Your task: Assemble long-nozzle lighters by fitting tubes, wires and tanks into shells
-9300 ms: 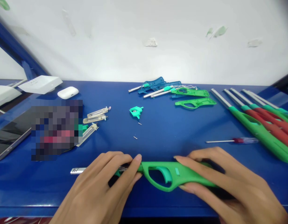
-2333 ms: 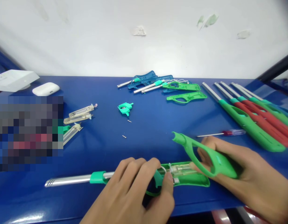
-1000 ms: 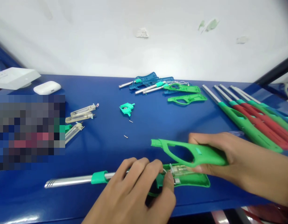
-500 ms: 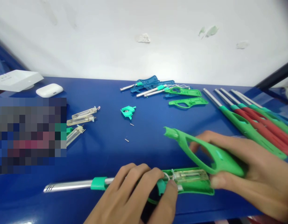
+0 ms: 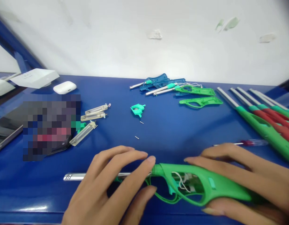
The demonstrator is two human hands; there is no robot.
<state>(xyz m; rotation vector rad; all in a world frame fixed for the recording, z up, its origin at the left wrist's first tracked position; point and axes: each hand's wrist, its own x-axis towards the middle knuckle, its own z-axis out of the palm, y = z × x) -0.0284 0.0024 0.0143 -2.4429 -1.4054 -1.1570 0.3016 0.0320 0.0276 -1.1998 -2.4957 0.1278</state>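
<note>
A long-nosed gas lighter lies lengthwise at the front of the blue table, its metal tube (image 5: pixel 74 177) pointing left. My left hand (image 5: pixel 109 184) curls over the tube and the front end of the body, fingertips by the tube's joint. In my right hand (image 5: pixel 247 178), the upper green casing half (image 5: pixel 222 186) is gripped between thumb and fingers and lies over the lower green casing half (image 5: pixel 161 198), slightly out of line with it. Through the handle opening, a white wire (image 5: pixel 181 182) and a teal trigger (image 5: pixel 171 188) show. My left palm hides the tube's collar.
Clear fuel tanks (image 5: pixel 83 134) lie at left near a blurred-out patch. A teal plastic part (image 5: pixel 138 110) and two small screws (image 5: pixel 137 137) are mid-table. Lighter parts (image 5: pixel 200 102) lie at the back, assembled lighters (image 5: pixel 254 125) at right, a screwdriver (image 5: pixel 254 142) behind my right hand.
My right hand has lowered the upper casing half from above onto the lower one. My left hand has shifted left along the lighter toward the tube. The view has swung a little left.
</note>
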